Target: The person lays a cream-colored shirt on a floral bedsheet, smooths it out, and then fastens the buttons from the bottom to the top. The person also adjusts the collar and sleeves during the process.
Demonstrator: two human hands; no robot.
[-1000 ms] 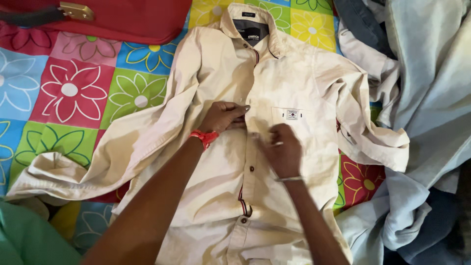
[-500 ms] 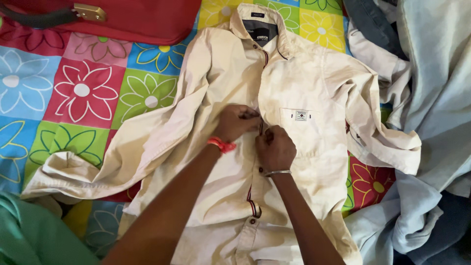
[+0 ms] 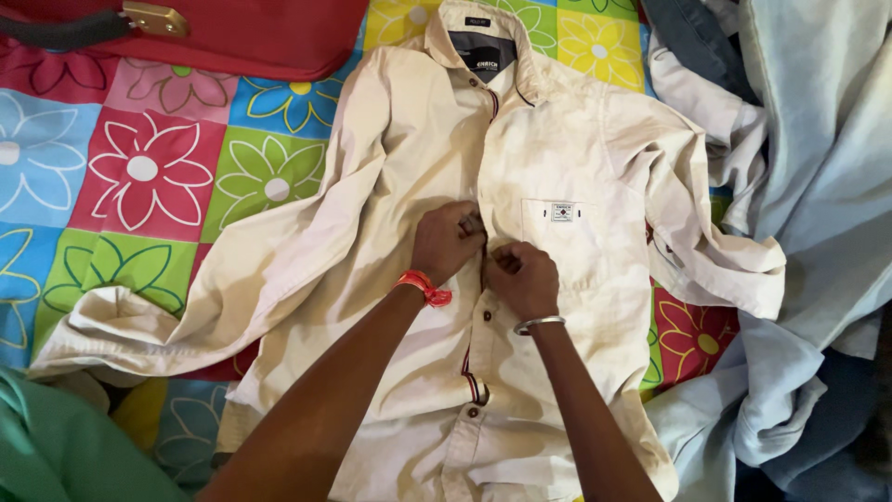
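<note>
Cream shirt [image 3: 557,167] lies flat, front up, mid-bedspread [image 3: 139,167]; left hand [image 3: 448,242] and right hand [image 3: 520,277] both pinch its placket closed at chest height.

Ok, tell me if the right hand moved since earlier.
Yes: the right hand slid left from under the pocket label to the placket, beside the left hand.

Right hand [image 3: 522,277] has slid up and left to meet the left hand [image 3: 448,242] at the cream shirt [image 3: 557,149] placket; a second ago they sat apart. Both now pinch the front edge, probably at a button, hidden by fingers.
</note>
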